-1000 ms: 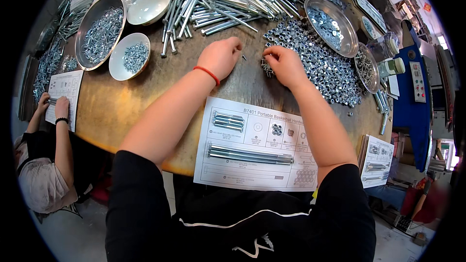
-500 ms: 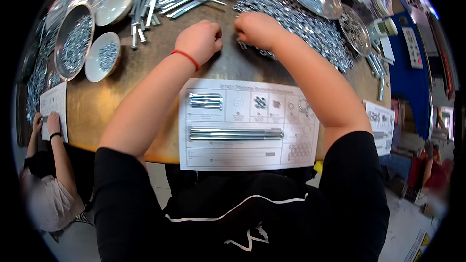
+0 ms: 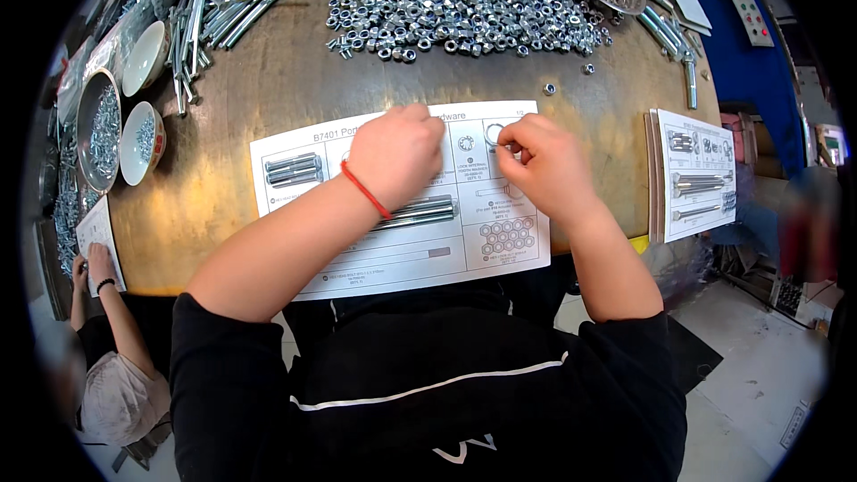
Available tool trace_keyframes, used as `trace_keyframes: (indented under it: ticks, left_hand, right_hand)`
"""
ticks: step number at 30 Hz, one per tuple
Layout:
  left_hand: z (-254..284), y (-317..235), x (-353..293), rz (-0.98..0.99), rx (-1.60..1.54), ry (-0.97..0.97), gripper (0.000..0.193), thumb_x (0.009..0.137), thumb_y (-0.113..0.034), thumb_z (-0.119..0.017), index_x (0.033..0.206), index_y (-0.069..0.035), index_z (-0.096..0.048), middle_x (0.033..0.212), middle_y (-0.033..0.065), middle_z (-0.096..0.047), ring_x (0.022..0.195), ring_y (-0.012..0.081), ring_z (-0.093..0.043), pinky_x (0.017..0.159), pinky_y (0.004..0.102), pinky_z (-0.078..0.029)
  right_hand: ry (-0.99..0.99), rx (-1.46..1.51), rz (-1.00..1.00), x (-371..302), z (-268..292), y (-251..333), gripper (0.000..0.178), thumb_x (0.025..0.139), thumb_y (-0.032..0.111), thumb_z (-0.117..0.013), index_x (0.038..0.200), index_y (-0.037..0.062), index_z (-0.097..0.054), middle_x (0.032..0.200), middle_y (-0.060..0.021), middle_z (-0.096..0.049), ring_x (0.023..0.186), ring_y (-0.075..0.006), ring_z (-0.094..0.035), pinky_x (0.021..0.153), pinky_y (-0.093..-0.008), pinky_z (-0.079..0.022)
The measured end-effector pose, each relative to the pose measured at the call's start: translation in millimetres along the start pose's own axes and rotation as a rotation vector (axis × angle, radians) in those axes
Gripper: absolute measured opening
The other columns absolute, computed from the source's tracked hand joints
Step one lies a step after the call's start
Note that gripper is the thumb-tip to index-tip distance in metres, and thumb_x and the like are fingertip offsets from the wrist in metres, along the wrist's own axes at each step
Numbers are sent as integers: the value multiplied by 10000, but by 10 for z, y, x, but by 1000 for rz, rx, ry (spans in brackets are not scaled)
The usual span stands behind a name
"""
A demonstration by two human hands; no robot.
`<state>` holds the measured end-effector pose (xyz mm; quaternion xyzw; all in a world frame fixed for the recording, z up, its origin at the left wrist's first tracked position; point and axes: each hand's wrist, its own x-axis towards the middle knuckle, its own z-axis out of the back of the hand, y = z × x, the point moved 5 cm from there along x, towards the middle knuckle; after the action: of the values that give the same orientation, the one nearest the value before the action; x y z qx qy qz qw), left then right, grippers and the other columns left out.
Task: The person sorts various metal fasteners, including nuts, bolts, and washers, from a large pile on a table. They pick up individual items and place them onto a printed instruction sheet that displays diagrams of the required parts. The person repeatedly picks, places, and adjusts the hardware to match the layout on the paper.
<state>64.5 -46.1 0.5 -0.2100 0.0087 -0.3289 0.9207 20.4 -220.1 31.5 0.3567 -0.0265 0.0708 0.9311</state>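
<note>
On the table in front of me lies a white printed sheet divided into boxes with part outlines. Short bolts rest in its upper left box, and long bolts lie across its middle. My left hand, with a red cord at the wrist, is over the upper middle of the sheet. Its fingers are curled, slightly blurred, and hide what they hold, if anything. At the sheet's upper right, my right hand pinches thumb and forefinger together beside a printed ring outline. What is in the pinch is too small to name.
A wide pile of lock nuts spreads beyond the sheet, with a stray nut nearer. Long bolts, a white bowl and a metal bowl stand left. More sheets are stacked right. Another person's hands work far left.
Both hands have come back from the nut pile to the sheet, the right one to its upper right part. My view has shifted, and the sheet appears slightly turned.
</note>
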Motion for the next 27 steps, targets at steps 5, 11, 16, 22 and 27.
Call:
trace_keyframes:
  ticks: [5, 11, 16, 22, 27]
  left_hand:
    - [45, 47, -55, -4, -21, -9, 91, 820, -173, -665, 834, -89, -696, 829, 71, -628, 802, 287, -628, 693, 393, -525]
    - [280, 172, -218, 112, -234, -125, 124, 837, -98, -676, 948, -47, -699, 883, 100, -677, 812, 264, -659, 713, 354, -535]
    - [290, 194, -337, 306, -404, -12, 121, 840, -83, -687, 949, -32, -704, 926, 128, -710, 803, 218, -689, 701, 312, -542]
    - [184, 9, -331, 9, -233, -195, 63, 761, -117, -713, 819, -94, -703, 879, 37, -642, 809, 251, -639, 680, 358, -536]
    - [21, -35, -234, 0, -97, -140, 61, 758, -134, -717, 814, -117, -699, 891, 41, -598, 852, 253, -621, 677, 376, -529]
  right_hand:
    - [37, -95, 143, 53, -244, 101, 49, 805, 104, -640, 804, 55, -635, 795, -95, -588, 791, -286, -609, 685, -407, -505]
    - [149, -222, 266, 157, -616, 191, 54, 780, 58, -608, 829, 68, -630, 833, -94, -596, 824, -314, -613, 721, -417, -520]
    - [186, -188, 206, 210, -705, 157, 32, 789, 58, -615, 818, 61, -628, 838, -104, -597, 822, -316, -611, 726, -417, -518]
    - [130, -21, 77, 170, -541, 161, 130, 806, 99, -658, 928, 57, -676, 892, -109, -627, 860, -317, -623, 746, -417, -513]
    - [110, -18, -4, 151, -463, 93, 179, 797, 85, -680, 971, 43, -688, 904, -109, -634, 801, -284, -631, 728, -377, -515]
